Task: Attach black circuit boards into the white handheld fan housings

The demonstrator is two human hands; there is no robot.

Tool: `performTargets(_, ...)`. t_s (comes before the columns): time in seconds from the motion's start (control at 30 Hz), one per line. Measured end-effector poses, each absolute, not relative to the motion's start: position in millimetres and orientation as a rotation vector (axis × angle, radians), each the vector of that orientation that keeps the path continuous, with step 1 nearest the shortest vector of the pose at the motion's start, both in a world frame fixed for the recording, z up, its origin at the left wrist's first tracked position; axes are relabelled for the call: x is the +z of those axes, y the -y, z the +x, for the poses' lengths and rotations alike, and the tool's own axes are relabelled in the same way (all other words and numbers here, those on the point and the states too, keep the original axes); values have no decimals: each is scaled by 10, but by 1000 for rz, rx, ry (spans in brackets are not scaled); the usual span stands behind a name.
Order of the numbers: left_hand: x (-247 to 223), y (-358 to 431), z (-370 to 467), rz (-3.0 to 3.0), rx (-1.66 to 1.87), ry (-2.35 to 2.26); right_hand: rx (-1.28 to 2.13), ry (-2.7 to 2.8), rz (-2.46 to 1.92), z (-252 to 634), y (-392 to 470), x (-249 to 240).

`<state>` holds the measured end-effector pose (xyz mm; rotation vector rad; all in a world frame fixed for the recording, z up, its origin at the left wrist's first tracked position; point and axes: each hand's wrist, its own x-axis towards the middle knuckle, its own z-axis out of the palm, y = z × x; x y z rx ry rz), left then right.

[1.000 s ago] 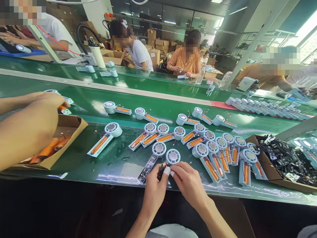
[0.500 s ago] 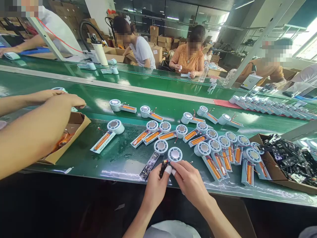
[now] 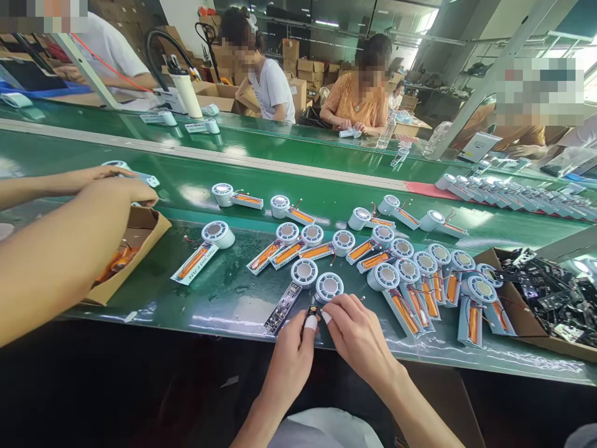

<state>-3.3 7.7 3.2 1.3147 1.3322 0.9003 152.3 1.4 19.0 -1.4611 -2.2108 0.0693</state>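
My left hand is closed on a small black circuit board, held upright near the table's front edge. My right hand is pinched just beside it, and what its fingertips hold is too small to make out. White covers sit on both thumbs. Right behind my hands lies a handheld fan with a round head; my hands hide its handle. To its left, a second fan has a circuit board laid along its handle.
Several open fans with orange batteries crowd the right; a lone fan lies left. A carton of black circuit boards stands far right. Another person's arms reach over a carton at left. More fans lie on the green belt.
My right fingertips have come slightly away from the circuit board in my left hand. Fans on the belt have shifted a little right. The other person's hands have a fan in them, now more visible.
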Motion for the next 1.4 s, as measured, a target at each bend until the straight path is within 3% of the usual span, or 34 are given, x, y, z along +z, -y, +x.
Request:
performTargets(0.57, -31, -80, -147, 2109, 566, -1412, 84, 2274, -1607, 1448, -40, 299)
performTargets(1.0, 150, -264, -338, 2039, 534, -1062, 455, 2199, -1236, 1722, -99, 135)
performTargets(1.23, 71, -282, -367, 2122, 456, -1073, 393, 2158, -1241, 1624, -72, 56)
performTargets(1.4, 15, -259, -364, 2008, 559, -1083, 568, 2196, -1297, 1673, -74, 259)
